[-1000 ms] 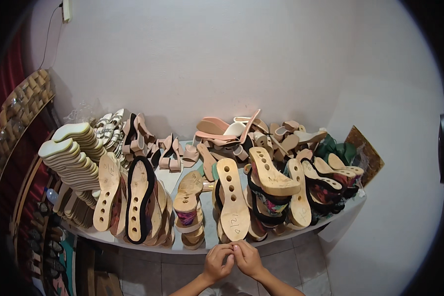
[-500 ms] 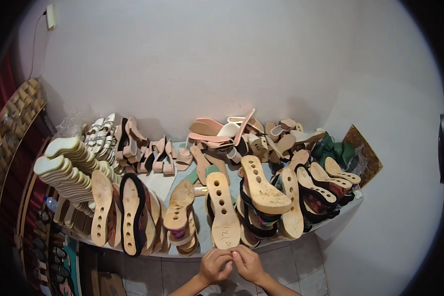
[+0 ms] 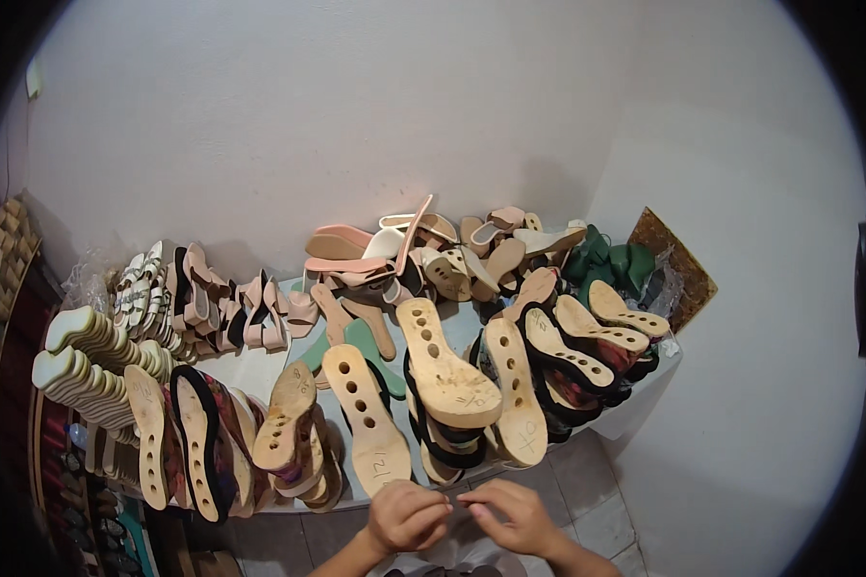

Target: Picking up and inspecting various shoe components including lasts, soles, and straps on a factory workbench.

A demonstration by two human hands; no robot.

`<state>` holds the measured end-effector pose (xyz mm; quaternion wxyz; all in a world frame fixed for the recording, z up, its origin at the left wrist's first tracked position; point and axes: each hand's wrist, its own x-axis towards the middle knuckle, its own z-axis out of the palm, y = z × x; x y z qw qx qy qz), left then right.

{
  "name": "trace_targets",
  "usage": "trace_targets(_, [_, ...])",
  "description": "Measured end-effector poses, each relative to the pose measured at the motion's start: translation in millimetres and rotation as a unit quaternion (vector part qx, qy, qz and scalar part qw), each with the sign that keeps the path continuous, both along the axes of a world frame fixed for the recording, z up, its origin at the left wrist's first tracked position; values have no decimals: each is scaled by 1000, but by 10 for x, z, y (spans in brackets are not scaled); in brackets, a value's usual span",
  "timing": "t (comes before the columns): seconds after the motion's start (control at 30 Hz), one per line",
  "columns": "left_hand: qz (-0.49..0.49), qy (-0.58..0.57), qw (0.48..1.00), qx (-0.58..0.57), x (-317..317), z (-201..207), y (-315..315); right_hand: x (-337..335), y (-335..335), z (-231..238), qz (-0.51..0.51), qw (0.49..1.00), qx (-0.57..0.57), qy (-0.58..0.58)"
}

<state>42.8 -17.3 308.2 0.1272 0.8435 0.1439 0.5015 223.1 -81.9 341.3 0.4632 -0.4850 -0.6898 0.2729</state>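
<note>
At the lower centre of the frame, the left hand point(image 3: 409, 516) and right hand point(image 3: 512, 516) face each other with their fingertips almost meeting, a narrow gap between them. The left fingers are curled inward; the right forefinger and thumb reach toward them, loosely bent. Whether either pinches something small, I cannot tell. The nearest thing is a pale wooden sole point(image 3: 368, 438) with a row of round holes, just above the left hand at lower centre; whether they touch is unclear. A thick wooden sole point(image 3: 443, 375) stands to its right, and a black-rimmed sole point(image 3: 196, 428) at lower left, all on a pale-covered table point(image 3: 652, 373). Good work here, I judge, means keeping both sets of fingertips in plain sight and the knuckles clear of the pale sole's lower end, since a nudge could upset the crowded row. Gripping a sole by its side edges, with neighbours steadied, should be safest.
</note>
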Motion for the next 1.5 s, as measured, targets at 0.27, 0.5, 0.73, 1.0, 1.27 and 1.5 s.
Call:
trace_targets(0.27, [98, 168, 975, 110, 623, 1323, 827, 1582, 414, 1193, 146, 906, 155, -365])
trace_targets(0.5, [217, 371, 893, -136, 1505, 1538, 2076, 2420, 1869, 1297, 138, 921, 66, -358])
trace_targets(0.73, [330, 498, 772, -219, 2216, 1043, 3448, 2403, 3256, 1097, 48, 823, 31, -565])
trace_targets(1.0, [410, 662, 611, -142, 2072, 243, 3898, 2561, 4030, 685, 57, 816, 35, -575])
trace_targets(1.27, [296, 562, 683, -360, 1845, -270, 4139, 2566, 4418, 368, 56, 836, -36, -545])
trace_targets(1.5, [252, 562, 700, -363, 1803, -454, 4148, 2695, 4541, 217, 32, 836, -112, -535])
